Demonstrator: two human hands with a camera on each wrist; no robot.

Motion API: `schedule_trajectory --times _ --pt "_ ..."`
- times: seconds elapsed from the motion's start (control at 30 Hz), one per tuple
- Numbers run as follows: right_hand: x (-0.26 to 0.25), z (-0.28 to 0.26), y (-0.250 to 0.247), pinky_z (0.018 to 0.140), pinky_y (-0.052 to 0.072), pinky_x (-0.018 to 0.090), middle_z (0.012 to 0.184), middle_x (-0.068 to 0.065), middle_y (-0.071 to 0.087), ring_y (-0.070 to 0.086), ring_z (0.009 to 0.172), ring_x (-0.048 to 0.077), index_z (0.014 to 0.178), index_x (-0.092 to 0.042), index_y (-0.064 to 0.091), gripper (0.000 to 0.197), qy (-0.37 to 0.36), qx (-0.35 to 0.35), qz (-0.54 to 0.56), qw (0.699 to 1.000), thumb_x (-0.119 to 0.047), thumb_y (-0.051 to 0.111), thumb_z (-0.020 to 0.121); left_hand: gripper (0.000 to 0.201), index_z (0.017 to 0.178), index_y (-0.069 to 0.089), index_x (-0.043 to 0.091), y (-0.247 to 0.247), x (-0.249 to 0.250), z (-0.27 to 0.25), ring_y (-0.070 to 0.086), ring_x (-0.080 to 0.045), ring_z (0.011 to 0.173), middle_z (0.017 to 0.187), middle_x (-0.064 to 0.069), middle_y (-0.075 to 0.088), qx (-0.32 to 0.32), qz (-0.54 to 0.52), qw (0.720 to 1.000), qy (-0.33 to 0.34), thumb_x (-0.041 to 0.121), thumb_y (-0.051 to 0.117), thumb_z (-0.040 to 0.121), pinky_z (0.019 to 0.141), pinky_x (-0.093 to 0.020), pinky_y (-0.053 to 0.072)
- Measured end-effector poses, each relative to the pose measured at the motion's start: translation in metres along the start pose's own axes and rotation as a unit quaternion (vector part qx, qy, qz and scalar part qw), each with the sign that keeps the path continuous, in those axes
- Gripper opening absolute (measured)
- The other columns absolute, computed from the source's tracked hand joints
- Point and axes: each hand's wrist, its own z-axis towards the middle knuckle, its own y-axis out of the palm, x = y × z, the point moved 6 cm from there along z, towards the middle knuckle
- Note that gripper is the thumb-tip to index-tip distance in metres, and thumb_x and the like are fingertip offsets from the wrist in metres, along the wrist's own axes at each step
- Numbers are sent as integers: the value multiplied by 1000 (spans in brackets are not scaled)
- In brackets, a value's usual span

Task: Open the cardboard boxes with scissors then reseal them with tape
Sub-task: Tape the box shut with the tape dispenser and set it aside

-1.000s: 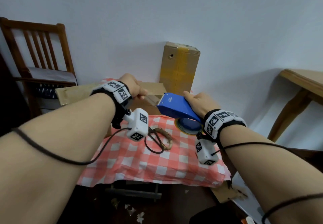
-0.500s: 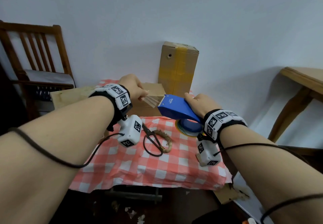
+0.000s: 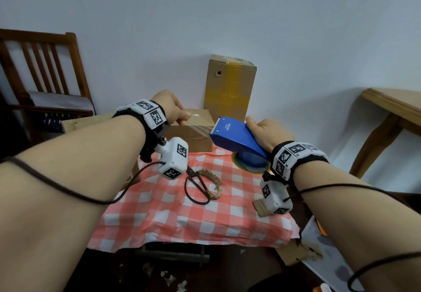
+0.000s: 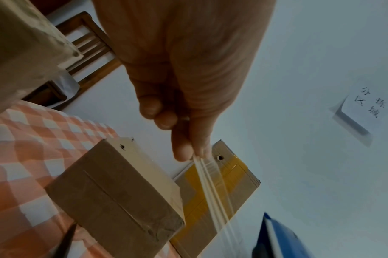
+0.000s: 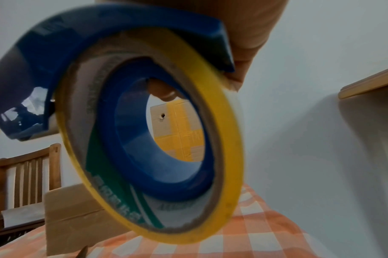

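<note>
Clear tape (image 4: 213,190) pinched, left grip (image 4: 184,97)

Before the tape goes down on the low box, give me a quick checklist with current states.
1. Left hand pinches the clear tape strip: ok.
2. Right hand grips the blue tape dispenser: ok.
3. Strip stretched flat between the hands, no folds: ok.
4. Low brown cardboard box flaps closed: ok; old tape shows along its seam.
5. Strip touching that box: not ok, held above it.
6. Black-handled scissors lying on the checked cloth, apart from the box: ok.
</note>
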Motion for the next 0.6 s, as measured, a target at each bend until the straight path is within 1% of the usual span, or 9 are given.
schedule_trajectory --times 0.13,0.23,0.27,0.33,0.4,0.47,0.5,0.57,0.6 --pt "2 -2 0 67 40 30 78 9 62 56 71 26 70 -12 57 63 0 3 -9 1000 -57 21 96 16 86 75 5 -10 -2 1 43 -8 45 61 3 66 5 10 1000 3 21 73 84 49 -21 35" --pt "6 -2 0 69 41 31 75 7 60 57 72 26 64 -15 53 62 8 -1 -14 1000 -57 21 96 18 81 75 5 -19 -2 3 37 -1 28 60 3 65 14 36 999 11 22 72 84 47 -21 33" --pt "7 -2 1 69 41 30 74 7 59 57 72 26 63 -15 52 62 10 -3 -22 1000 -57 21 96 19 80 75 6 -19 -2 2 37 -1 27 61 2 65 17 47 999 17 24 72 85 47 -22 34" --pt "6 -2 3 67 39 30 72 5 57 56 70 24 68 -15 54 61 16 -3 -53 998 -57 20 96 23 74 74 7 -17 6 1 45 -1 36 63 1 65 27 81 995 46 27 70 86 54 -24 40" --pt "0 -1 5 66 37 29 69 4 53 52 65 21 76 -14 56 57 22 1 -80 997 -54 21 96 27 69 72 11 -10 21 -2 51 -7 52 62 4 64 35 119 988 94 29 66 89 67 -26 45" --pt "-9 3 6 67 36 30 68 4 50 49 63 21 82 -12 55 51 32 3 -90 995 -49 24 97 25 79 73 12 0 39 -9 57 -11 64 67 4 66 29 157 976 146 30 62 92 73 -27 44" --pt "-12 6 6 68 36 30 69 5 50 49 66 23 84 -11 56 48 39 1 -88 995 -46 25 97 24 87 74 12 6 48 -13 60 -16 73 76 1 69 20 185 967 176 31 60 93 74 -28 45" --pt "-15 12 7 70 36 30 78 8 54 52 75 27 89 -10 58 45 56 -3 -88 995 -41 26 98 27 98 74 12 17 64 -21 62 -24 89 92 -4 71 14 238 943 234 32 56 96 78 -33 47" --pt "-13 15 9 71 37 31 85 9 56 53 79 28 94 -11 60 44 63 -2 -97 993 -41 27 98 28 99 73 12 17 71 -25 62 -27 91 94 -6 70 21 246 934 259 32 55 96 79 -34 47"
